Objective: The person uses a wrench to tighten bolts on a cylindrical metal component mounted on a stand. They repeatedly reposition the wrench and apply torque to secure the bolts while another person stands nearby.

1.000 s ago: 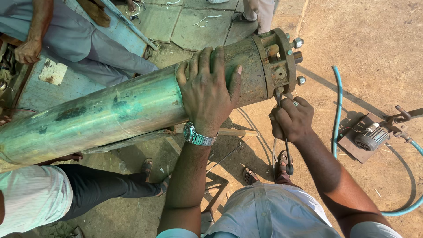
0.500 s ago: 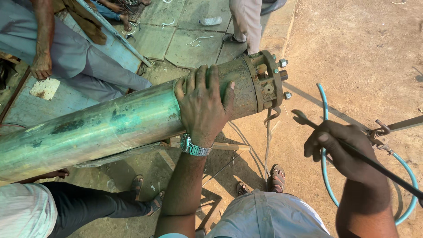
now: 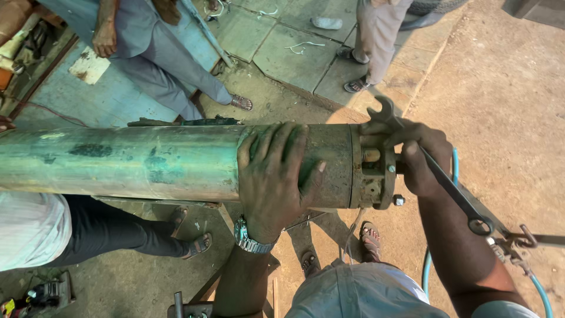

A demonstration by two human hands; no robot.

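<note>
Left hand (image 3: 273,179) lies flat on long green metal cylinder (image 3: 147,162) to steady it; right hand (image 3: 421,156) grips steel spanner (image 3: 438,176) w/ its jaw at rusty flange (image 3: 374,171).

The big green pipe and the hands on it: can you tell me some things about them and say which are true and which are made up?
1. The left hand lies flat on the green pipe. True.
2. The right hand holds a hammer. False: it holds a long metal wrench.
3. The left wrist wears a watch. True.
4. The pipe stands upright. False: it lies sideways across the view.
5. A blue hose lies on the ground. True.
</note>
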